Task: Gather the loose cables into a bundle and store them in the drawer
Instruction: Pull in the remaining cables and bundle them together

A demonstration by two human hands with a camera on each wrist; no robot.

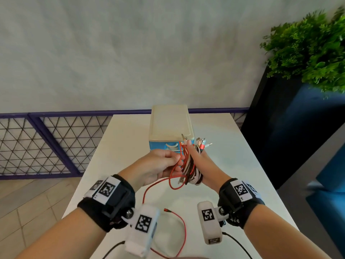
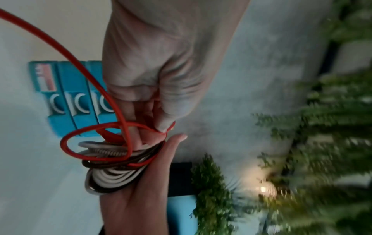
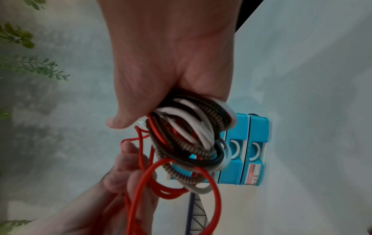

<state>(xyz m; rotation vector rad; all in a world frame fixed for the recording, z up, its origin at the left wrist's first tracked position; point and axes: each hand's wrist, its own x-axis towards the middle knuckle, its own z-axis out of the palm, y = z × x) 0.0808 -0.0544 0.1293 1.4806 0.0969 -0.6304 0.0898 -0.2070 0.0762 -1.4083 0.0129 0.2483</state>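
Note:
Both hands hover over the white table (image 1: 233, 165), just in front of a small drawer unit (image 1: 170, 124) with a cream top and blue drawers (image 3: 249, 151), all closed. My right hand (image 1: 197, 161) holds a bundle of white, brown, black and coiled cables (image 1: 190, 172) looped around it (image 3: 191, 135), with the plugs sticking up beside the fingers. My left hand (image 1: 178, 158) pinches a red cable (image 1: 149, 187) against the bundle (image 2: 112, 176). One red loop hangs below the hands. The rest of that cable trails down onto the table, and its free end lies near the front edge.
A leafy green plant (image 1: 313, 49) in a tall dark planter (image 1: 280, 128) stands right of the table. A purple railing with wire mesh (image 1: 46, 143) runs behind and to the left, before a grey wall. Thin black wires hang from the wrist cameras.

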